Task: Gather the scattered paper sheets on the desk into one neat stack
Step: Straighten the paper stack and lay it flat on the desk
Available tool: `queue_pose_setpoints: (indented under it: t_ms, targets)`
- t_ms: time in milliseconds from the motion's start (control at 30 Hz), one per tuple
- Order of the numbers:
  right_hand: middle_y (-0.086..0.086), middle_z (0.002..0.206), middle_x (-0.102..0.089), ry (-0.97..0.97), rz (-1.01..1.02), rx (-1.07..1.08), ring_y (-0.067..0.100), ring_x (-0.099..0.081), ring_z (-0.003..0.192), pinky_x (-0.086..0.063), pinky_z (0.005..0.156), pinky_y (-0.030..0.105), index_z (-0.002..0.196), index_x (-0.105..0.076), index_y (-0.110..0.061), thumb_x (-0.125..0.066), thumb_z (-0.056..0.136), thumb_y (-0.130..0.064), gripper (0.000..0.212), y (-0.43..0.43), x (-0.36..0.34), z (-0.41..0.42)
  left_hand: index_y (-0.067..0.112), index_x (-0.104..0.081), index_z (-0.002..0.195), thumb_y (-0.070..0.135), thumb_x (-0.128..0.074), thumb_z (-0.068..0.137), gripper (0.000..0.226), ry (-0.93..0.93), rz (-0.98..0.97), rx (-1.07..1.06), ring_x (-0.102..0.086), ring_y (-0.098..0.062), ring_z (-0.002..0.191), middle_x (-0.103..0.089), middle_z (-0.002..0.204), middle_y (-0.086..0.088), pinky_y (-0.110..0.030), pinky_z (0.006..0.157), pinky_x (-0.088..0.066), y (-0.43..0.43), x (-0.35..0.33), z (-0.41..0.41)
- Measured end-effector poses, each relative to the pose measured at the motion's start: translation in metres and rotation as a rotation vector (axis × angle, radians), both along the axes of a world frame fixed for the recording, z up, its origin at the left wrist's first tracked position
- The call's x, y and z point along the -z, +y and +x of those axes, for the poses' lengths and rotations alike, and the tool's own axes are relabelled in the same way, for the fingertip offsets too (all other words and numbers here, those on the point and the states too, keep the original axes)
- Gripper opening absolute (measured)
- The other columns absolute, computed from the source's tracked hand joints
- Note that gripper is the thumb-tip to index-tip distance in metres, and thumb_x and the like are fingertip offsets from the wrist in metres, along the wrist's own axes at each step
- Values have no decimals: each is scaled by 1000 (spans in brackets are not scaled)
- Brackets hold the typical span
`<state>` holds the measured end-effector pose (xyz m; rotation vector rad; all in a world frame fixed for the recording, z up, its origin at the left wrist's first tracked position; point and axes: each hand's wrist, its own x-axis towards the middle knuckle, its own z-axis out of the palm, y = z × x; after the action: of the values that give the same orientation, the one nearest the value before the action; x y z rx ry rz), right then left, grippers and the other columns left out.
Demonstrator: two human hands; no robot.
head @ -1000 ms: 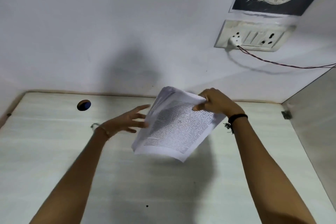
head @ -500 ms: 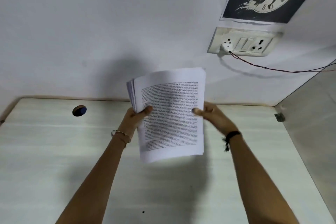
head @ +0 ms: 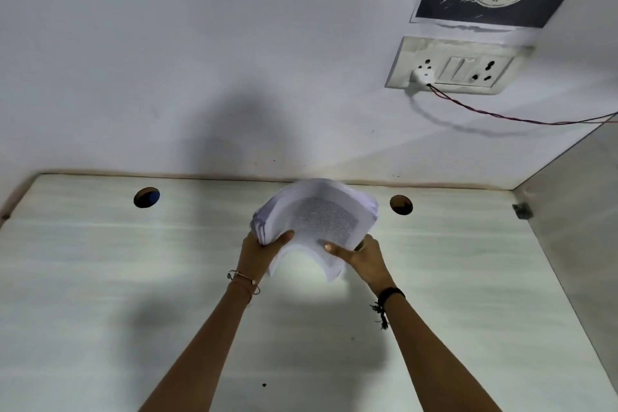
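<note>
Two-handed hold: left grip (head: 264,252) and right grip (head: 363,257) each pinch the printed paper stack (head: 321,214) between them, thumbs on top, sheets bowed and blurred over the bench (head: 100,278)

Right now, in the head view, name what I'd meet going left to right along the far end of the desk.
Left cable hole → stack of printed sheets, held up off the desk → right cable hole → small metal bracket.
</note>
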<state>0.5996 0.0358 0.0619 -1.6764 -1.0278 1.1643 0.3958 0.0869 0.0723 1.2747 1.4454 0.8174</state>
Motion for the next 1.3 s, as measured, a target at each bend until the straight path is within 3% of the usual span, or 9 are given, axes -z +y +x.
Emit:
queue_pose_setpoints:
  t_ms: [167, 300, 433, 633, 800, 933, 1000, 1133, 1300]
  targets:
    - [33, 80, -59, -16, 57, 61, 44, -53, 70, -41, 62, 34, 90, -58, 14, -78, 79, -26, 46, 16, -8, -4, 7, -59, 113, 13, -66, 85, 30, -72, -33, -22, -59, -28, 109, -64, 111, -15, -32, 91, -45, 10, -3, -9]
    - [29, 72, -56, -42, 66, 57, 28, -51, 61, -41, 59, 34, 83, -57, 13, -78, 78, -31, 49, 19, -9, 1, 24, -60, 98, 29, -76, 74, 29, -82, -20, 52, -61, -20, 97, -65, 99, -3, -33, 89, -49, 11, -10, -18]
    - [2, 93, -72, -5, -29, -7, 16, -69, 86, -54, 73, 28, 99, -69, -11, -80, 77, -26, 29, 11, 1, 4, 32, -65, 91, 48, -79, 47, 49, -90, -109, 69, -65, -21, 100, -71, 99, 2, -40, 93, -52, 6, 5, -24]
    - [16, 90, -70, 16, 9, 30, 24, -65, 79, -54, 77, 37, 84, -68, -11, -80, 76, -12, 14, 15, -7, 5, 17, -64, 100, 52, -73, 52, 60, -81, -61, 22, -64, -28, 100, -69, 104, -13, -43, 92, -52, 2, 6, -24]
    - [11, 76, -65, -27, 50, 27, 14, -59, 65, -48, 66, 24, 83, -67, -4, -79, 78, -14, 17, 10, 1, 5, 4, -60, 110, 13, -73, 78, 36, -58, -20, 17, -59, -25, 101, -63, 105, -11, -33, 86, -47, -1, 10, -22]
    - [1, 86, -68, -22, -40, -19, 7, -63, 76, -50, 67, 14, 90, -66, -13, -81, 76, -19, 22, 7, 15, 3, 14, -61, 102, 53, -73, 52, 65, -33, -121, 28, -60, -21, 95, -65, 99, -7, -29, 82, -47, -3, 17, -24]
    - [-1, 95, -68, -24, -64, -31, 10, -64, 87, -51, 75, 20, 98, -63, -19, -82, 75, -20, 30, 8, 24, 4, 9, -63, 106, 50, -76, 59, 64, 29, -177, 39, -61, -24, 98, -64, 97, -8, -27, 79, -44, -4, 17, -24]
    - [12, 67, -55, -154, -88, -33, 19, -49, 63, -38, 61, 30, 76, -56, 3, -80, 76, -33, 43, 12, 31, 7, 14, -65, 105, 57, -74, 54, 67, 80, -133, 107, -63, -23, 96, -68, 101, -9, -33, 84, -51, 2, 7, -32]
    - [-8, 45, -32, -374, -5, -150, 7, -33, 36, -23, 45, 18, 50, -30, -21, -77, 79, -33, 56, 22, -3, 20, 25, -67, 104, 24, -78, 70, 36, -178, 61, 200, -65, -15, 104, -72, 102, 7, -34, 91, -50, 33, -39, -61]
